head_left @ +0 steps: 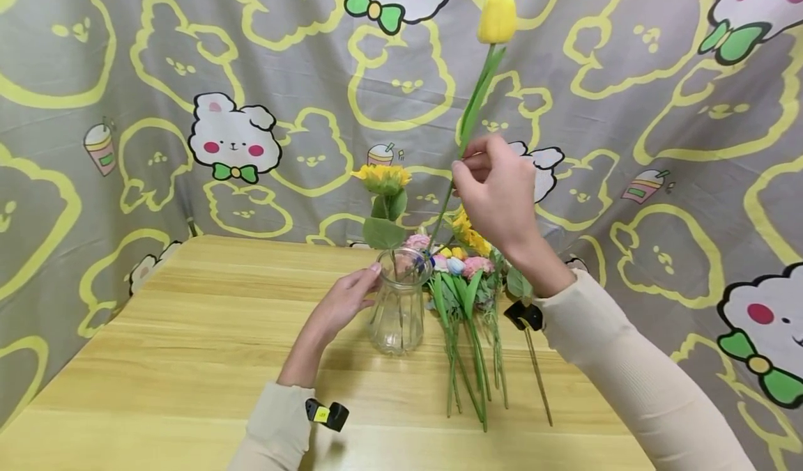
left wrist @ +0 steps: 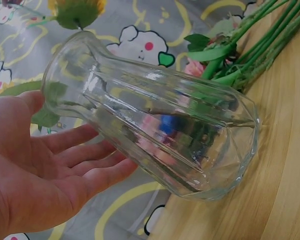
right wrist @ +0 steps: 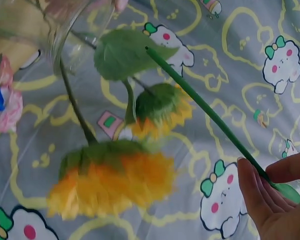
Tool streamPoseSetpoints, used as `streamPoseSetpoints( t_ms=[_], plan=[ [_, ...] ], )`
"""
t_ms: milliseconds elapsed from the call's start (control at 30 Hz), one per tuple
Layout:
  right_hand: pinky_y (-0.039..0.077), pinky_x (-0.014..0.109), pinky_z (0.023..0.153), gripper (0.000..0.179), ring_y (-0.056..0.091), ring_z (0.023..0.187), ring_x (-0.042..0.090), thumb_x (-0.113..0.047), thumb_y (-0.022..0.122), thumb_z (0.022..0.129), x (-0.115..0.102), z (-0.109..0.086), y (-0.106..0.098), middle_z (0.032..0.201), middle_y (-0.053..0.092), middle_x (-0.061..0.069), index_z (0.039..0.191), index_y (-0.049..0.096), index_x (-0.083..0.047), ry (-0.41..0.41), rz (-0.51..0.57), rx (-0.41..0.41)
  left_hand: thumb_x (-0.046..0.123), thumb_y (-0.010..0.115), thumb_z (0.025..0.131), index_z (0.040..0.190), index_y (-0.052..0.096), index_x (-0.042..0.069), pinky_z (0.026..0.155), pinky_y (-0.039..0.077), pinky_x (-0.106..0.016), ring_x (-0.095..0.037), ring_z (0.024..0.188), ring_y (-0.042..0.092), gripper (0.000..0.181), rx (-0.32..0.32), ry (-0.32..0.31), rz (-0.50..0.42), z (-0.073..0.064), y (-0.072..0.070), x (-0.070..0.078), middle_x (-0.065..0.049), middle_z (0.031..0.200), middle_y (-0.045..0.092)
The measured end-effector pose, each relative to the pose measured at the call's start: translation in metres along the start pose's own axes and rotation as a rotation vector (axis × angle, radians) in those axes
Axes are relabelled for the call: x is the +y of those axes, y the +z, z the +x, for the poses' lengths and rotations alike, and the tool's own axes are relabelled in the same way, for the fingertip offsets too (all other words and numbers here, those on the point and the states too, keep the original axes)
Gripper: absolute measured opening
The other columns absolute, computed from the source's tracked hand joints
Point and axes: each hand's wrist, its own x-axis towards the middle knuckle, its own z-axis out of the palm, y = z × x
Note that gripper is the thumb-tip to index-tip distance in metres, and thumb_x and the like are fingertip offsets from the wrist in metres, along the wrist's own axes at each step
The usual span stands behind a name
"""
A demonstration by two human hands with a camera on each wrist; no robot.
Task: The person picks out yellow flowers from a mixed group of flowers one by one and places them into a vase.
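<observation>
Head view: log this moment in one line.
right hand: pinches yellow tulip | left hand: touches glass vase | sunflower: stands in vase

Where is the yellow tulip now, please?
In the head view, the yellow tulip is upper right of centre, its stem pinched by the right hand, with the glass vase lower left.

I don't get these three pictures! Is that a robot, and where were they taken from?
There's no robot here: these are a person's two bare hands. The big picture comes from a camera on the person's head, looking forward and down. The smaller two come from wrist cameras, one for each hand. The right hand holds a yellow tulip by its stem. The left hand touches a glass vase with a sunflower in it. The vase stands on a wooden table, and more flowers lie beside it.
</observation>
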Motion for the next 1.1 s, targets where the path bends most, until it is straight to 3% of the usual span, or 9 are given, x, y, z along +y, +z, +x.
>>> streamPoseSetpoints(
  t_ms=[200,600,767,900,1100],
  plan=[
    [0.063,0.035,0.067,0.014,0.074,0.072,0.023,-0.005,0.061,0.094,-0.002,-0.006,0.02,0.087,0.076,0.014,0.104,0.065,0.003,0.017,0.028,-0.036,0.061,0.042,0.104,0.147,0.05,0.004,0.116,0.046,-0.047,-0.035,0.145,0.043,0.072,-0.006,0.004,-0.003,0.001,0.0,0.001,-0.021,0.154,0.046],
    [0.064,0.035,0.069,0.01,0.074,0.077,0.022,-0.004,0.06,0.096,0.011,-0.031,0.062,0.09,0.075,0.014,0.103,0.062,0.003,0.022,-0.016,-0.15,0.06,0.041,0.104,0.148,0.05,0.004,0.115,0.046,-0.048,-0.035,0.144,0.044,0.072,-0.001,0.0,0.004,0.003,0.001,0.001,-0.021,0.153,0.047],
    [0.065,0.036,0.07,0.02,0.076,0.082,0.024,-0.005,0.059,0.097,0.023,-0.049,0.076,0.096,0.077,0.016,0.113,0.063,0.005,0.068,-0.018,-0.215,0.061,0.041,0.104,0.149,0.05,0.006,0.114,0.047,-0.048,-0.032,0.144,0.045,0.071,-0.004,0.003,0.007,0.003,0.001,0.001,-0.017,0.152,0.049],
    [0.062,0.031,0.057,0.021,0.074,0.071,0.02,-0.005,0.056,0.098,0.031,-0.064,0.085,0.091,0.077,0.014,0.116,0.061,0.004,0.113,0.006,-0.248,0.062,0.041,0.104,0.149,0.049,0.007,0.115,0.047,-0.049,-0.032,0.144,0.045,0.072,-0.016,0.013,0.009,0.004,0.0,0.001,-0.016,0.153,0.048],
    [0.057,0.027,0.053,0.011,0.067,0.06,0.012,-0.013,0.054,0.099,0.038,-0.078,0.099,0.079,0.075,0.007,0.101,0.061,-0.004,0.151,0.007,-0.256,0.062,0.041,0.104,0.149,0.05,0.008,0.115,0.046,-0.048,-0.031,0.145,0.044,0.071,-0.021,0.01,0.002,0.003,-0.001,0.001,-0.013,0.155,0.047]
  ],
)
